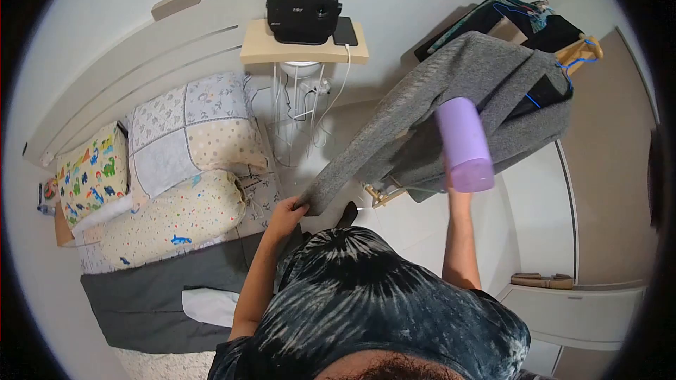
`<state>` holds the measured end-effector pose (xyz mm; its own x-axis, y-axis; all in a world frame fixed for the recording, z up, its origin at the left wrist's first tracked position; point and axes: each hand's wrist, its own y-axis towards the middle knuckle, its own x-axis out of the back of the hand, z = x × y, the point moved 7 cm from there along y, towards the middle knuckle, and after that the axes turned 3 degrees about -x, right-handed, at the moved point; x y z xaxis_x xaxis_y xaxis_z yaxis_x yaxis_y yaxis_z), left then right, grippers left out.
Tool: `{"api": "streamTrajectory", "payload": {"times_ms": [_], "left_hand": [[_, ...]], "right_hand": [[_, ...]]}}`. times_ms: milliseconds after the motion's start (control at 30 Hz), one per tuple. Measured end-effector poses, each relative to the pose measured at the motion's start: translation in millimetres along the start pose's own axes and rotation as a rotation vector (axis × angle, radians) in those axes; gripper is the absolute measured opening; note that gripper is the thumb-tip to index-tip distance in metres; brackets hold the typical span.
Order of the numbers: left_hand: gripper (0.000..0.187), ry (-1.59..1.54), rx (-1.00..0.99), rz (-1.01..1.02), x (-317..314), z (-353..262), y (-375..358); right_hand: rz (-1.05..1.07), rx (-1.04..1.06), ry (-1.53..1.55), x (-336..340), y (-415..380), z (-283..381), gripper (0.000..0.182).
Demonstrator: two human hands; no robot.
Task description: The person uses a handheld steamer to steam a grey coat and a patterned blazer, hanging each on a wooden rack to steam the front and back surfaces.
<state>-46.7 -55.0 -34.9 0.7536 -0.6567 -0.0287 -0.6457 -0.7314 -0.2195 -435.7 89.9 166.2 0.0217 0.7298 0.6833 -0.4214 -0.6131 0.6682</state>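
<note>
A grey knitted garment (pixel 486 63) hangs from a wooden rack at the right, one sleeve stretched down toward the person. My left hand (pixel 287 217) is closed on the end of that sleeve. In front of the garment is a purple cylindrical object (pixel 463 142) with a translucent lower end. My right hand (pixel 453 181) is raised behind it and grips it; the fingers are mostly hidden by the purple object.
A black projector (pixel 303 13) and a phone (pixel 345 31) rest on a small wooden shelf (pixel 257 46). Pillows (pixel 186 119) and a dark grey cover (pixel 155 295) lie on the bed at the left. Other clothes hang behind the garment; a white cabinet (pixel 584 309) stands at the lower right.
</note>
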Motion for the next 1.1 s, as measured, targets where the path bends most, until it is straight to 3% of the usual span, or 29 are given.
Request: {"api": "streamTrajectory", "payload": {"times_ms": [67,133,267,500,600,667,767,800,900,1100], "left_hand": [[0.019,-0.034,-0.014,0.002,0,4,1],[0.019,-0.015,-0.014,0.016,2,7,2],[0.018,-0.05,-0.021,0.03,0,8,2],[0.016,-0.142,-0.03,0.027,-7,9,3],[0.017,-0.135,-0.038,0.046,-8,6,2],[0.017,-0.11,-0.009,0.024,-6,13,3],[0.017,-0.068,-0.039,0.026,-7,-1,-1],[0.017,-0.071,-0.043,0.022,-6,2,-1],[0.017,-0.053,-0.019,0.017,-5,16,1],[0.017,-0.036,0.004,0.049,-8,5,1]], "right_hand": [[0.053,-0.037,0.015,-19,-34,-11,0.036],[0.042,-0.28,0.242,-38,-59,-24,0.039],[0.005,-0.303,0.236,-60,-67,-23,0.033],[-0.066,-0.399,0.352,-55,-10,11,0.028],[-0.154,-0.315,0.386,-67,-2,-5,0.026],[-0.159,-0.229,0.1,-37,19,23,0.024],[-0.285,-0.215,0.158,-2,40,33,0.024],[-0.34,-0.131,0.048,9,47,38,0.023],[-0.434,-0.074,0.081,29,66,39,0.021],[-0.432,-0.066,0.162,58,93,50,0.021]]}}
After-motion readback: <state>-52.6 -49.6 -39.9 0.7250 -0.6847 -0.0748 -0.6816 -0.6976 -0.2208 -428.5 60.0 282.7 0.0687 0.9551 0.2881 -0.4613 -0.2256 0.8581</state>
